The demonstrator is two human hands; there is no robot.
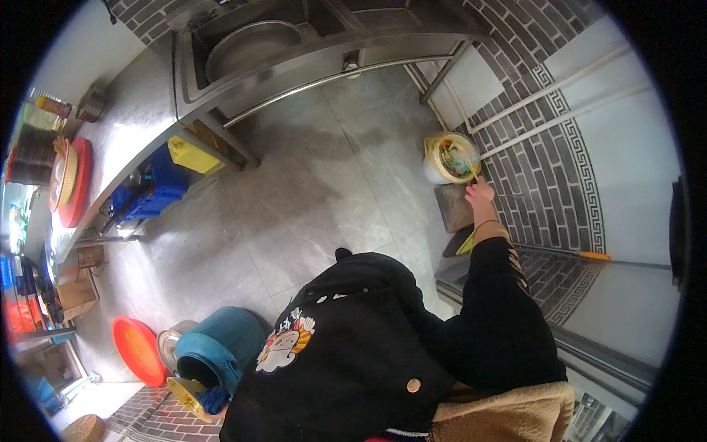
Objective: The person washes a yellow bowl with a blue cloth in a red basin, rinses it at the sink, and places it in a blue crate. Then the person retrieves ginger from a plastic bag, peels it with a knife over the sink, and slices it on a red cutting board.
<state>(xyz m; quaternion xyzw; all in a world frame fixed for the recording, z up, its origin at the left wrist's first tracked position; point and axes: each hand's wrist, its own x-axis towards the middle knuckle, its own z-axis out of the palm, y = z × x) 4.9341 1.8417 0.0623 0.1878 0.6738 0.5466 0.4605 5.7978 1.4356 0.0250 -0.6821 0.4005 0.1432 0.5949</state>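
Note:
My right arm, in a black sleeve, stretches out toward a white bin (434,171) with a yellow liner bag (434,147). Mixed scraps (452,158), green and red, and something clear like thin plastic lie inside. At the bin's near rim is my right hand (480,193), fingers drawn together; what they hold is too small to make out. At the lower left, a sliver of skin that may be my left hand (212,418) shows beside a tilted yellow basin (187,399) and a dark blue cloth (213,399). Its fingers are hidden.
A blue barrel (221,342) and a red round tray (138,351) are on the left. Steel sinks (254,46) and a steel counter (140,88) run along the far and left sides. A blue crate (158,184) sits beneath. A brick-patterned wall (545,155) borders the right.

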